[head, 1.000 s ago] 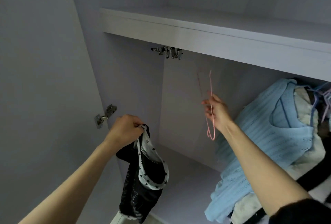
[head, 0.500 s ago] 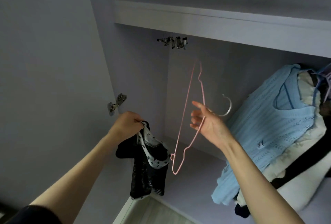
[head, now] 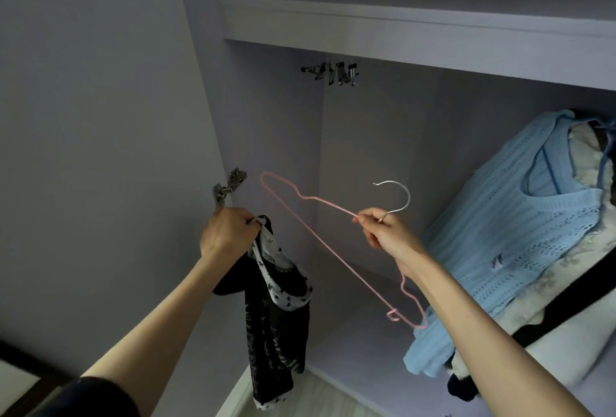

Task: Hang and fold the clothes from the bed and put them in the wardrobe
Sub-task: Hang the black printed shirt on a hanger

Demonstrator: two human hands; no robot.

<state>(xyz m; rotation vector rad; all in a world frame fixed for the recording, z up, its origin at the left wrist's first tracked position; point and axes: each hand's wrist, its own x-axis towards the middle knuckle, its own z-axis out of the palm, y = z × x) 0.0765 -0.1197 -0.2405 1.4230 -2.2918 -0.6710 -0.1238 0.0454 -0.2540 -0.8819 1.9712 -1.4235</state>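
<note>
I stand at an open wardrobe. My left hand (head: 228, 234) grips the neckline of a black garment (head: 273, 326) with white star-print trim, which hangs down from my fist. My right hand (head: 383, 230) pinches a thin pink wire hanger (head: 333, 250) at the base of its silver hook (head: 398, 198). The hanger is empty and tilts from upper left to lower right between my two hands, off the rail.
A light blue knit sweater (head: 520, 250) hangs at the right with several other garments behind it. A shelf (head: 400, 30) runs overhead, with metal clips (head: 333, 73) under it. The wardrobe door (head: 100, 150) with its hinge (head: 230, 185) stands open at left.
My right hand took the pink hanger off the rail, turned it and shifted its hold to the base of the hook. The left hand still holds the black garment.
</note>
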